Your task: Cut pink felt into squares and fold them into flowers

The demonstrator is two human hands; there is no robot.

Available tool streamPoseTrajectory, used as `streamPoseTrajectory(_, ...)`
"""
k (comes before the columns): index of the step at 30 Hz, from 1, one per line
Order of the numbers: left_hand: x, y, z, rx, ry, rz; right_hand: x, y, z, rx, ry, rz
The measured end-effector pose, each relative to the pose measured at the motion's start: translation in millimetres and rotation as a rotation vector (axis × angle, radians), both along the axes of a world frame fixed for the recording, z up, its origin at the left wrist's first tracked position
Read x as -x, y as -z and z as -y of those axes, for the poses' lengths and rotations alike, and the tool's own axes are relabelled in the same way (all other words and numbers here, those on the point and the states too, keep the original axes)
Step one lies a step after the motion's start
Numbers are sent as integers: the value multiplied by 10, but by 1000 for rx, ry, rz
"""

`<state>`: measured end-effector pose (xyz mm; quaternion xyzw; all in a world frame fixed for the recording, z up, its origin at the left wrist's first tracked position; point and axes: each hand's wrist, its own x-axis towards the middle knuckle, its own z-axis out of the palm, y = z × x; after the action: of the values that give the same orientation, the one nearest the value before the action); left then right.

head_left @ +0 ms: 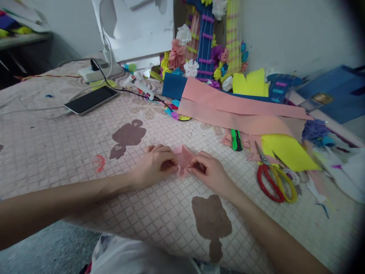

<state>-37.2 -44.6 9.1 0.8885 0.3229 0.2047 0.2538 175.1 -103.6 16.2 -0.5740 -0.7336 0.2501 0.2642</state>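
Note:
A small folded piece of pink paper [183, 159] lies on the pink quilted cloth [71, 152] in front of me. My left hand [155, 161] pinches its left edge with curled fingers. My right hand [209, 171] pinches its right edge the same way. Both hands rest low on the cloth, fingertips nearly meeting over the paper. Part of the paper is hidden under my fingers.
Red-handled scissors [269, 179] and yellow-handled scissors [283, 182] lie to the right beside yellow paper [288, 152]. A green cutter [236, 139], long pink paper strips [236, 108], a glue gun [139, 85], a phone [91, 99] and a stack of paper flowers [199, 49] sit further back.

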Motion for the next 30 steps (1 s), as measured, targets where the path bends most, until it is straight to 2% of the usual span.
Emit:
streamPoseTrajectory(8, -78, 17, 20, 17, -72, 2, -79, 9, -5, 1, -56, -79)
streamPoseTrajectory(14, -122, -32, 44, 4, -93, -63, 44, 57, -8, -35, 57, 62)
streamPoseTrajectory(19, -125, -34, 39, 15, -89, -50, 94, 78, 6, -70, 106, 98)
streamPoseTrajectory(25, -104, 26, 24, -1, -93, -9, 101, 65, 28, -70, 115, 81)
streamPoseTrajectory(30, -126, 14, 32, 1, -101, -21, 124, 68, 42, -67, 137, 111)
